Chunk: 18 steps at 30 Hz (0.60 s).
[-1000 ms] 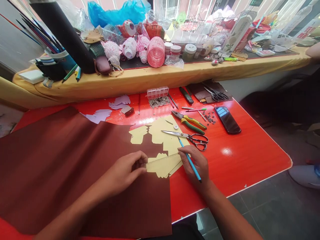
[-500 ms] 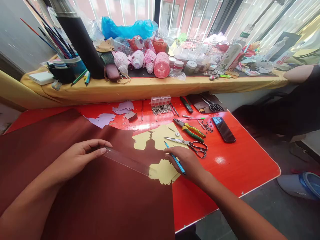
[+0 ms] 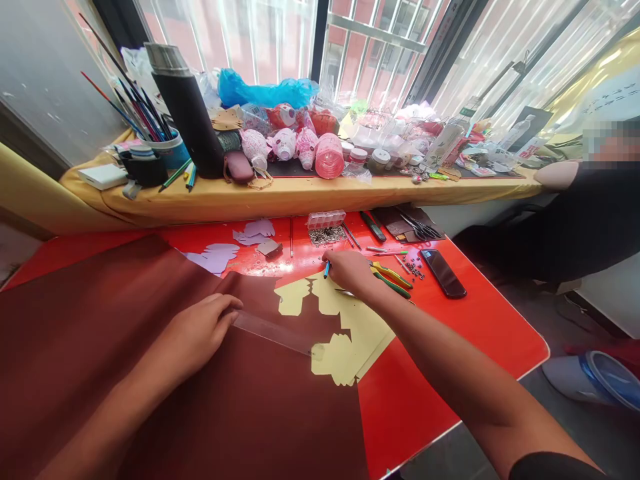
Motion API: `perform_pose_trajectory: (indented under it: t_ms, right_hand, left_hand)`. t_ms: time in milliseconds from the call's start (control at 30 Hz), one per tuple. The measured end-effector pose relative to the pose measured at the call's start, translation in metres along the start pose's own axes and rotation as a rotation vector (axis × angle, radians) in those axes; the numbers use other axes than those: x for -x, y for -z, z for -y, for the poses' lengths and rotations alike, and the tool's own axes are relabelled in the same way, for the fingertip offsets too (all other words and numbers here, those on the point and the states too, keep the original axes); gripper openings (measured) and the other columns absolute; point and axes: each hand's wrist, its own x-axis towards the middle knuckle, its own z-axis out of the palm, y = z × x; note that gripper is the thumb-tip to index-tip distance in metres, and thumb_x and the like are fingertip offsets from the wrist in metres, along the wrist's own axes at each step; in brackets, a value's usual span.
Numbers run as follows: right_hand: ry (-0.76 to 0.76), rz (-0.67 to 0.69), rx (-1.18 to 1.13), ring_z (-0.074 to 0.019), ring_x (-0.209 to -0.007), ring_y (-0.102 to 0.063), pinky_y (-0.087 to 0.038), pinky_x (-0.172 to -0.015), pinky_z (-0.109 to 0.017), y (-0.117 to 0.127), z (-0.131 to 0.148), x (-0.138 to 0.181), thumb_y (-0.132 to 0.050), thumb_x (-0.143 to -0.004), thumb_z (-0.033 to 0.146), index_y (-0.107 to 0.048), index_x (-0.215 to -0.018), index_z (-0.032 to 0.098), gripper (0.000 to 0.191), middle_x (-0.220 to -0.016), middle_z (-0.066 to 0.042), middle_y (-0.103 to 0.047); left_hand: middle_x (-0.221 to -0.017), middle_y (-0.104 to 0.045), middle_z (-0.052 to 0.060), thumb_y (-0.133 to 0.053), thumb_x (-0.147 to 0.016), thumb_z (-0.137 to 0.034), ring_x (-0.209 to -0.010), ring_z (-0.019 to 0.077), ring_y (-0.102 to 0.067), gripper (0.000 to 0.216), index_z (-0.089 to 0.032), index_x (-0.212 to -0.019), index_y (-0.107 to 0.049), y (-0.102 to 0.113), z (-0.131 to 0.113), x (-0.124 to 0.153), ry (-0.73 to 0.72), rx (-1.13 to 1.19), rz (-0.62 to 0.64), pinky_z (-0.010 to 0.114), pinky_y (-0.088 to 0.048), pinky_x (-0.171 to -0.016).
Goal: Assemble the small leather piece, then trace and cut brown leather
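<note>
My left hand (image 3: 203,333) pinches the left end of a clear ruler (image 3: 273,335), which lies slanted over a large dark brown sheet (image 3: 240,413). The ruler's other end reaches the cut yellow paper pieces (image 3: 334,359). Over the far part of the yellow paper, my right hand (image 3: 350,272) has its fingers closed around a blue pen (image 3: 327,269), with only a short end showing below them. Pliers with green and yellow handles (image 3: 393,277) lie beside that wrist. The scissors are almost wholly hidden under the hand and forearm.
Behind the hands are a clear box of small metal parts (image 3: 326,235), lilac paper cutouts (image 3: 215,257) and a phone (image 3: 443,273). A crowded sill holds a black thermos (image 3: 187,113), brushes and jars. A person in dark clothes (image 3: 575,220) sits at the right.
My right hand has moved away from me with the blue pen, from beside the near yellow pieces to the pliers and scissors. My left hand still holds the ruler. The view has tilted up slightly.
</note>
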Motion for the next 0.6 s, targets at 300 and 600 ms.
perform_pose_trajectory:
  t_ms: [300,600]
  right_hand:
    - [-0.032,0.077,0.059,-0.0296,-0.099,-0.073,-0.042,-0.076,-0.032,0.003,-0.006,-0.015,-0.054,-0.095,0.011,-0.075,-0.117,0.019,0.031,-0.108,-0.015,-0.080]
    - [-0.054,0.083,0.018,-0.0289,-0.103,-0.073,-0.046,-0.081,-0.032,0.005,-0.010,-0.017,-0.055,-0.101,0.018,-0.076,-0.113,0.016,0.025,-0.112,-0.017,-0.080]
  left_hand:
    - [-0.110,-0.078,0.006,-0.046,-0.096,-0.045,-0.098,0.0282,-0.074,0.034,-0.027,-0.101,-0.074,-0.010,-0.013,-0.006,-0.060,0.041,0.045,0.035,-0.055,-0.080]
    - [-0.113,-0.079,0.007,-0.049,-0.093,-0.057,-0.102,0.0304,-0.073,0.041,-0.027,-0.106,-0.075,-0.006,-0.015,-0.010,-0.039,0.121,0.092,0.038,-0.056,-0.088]
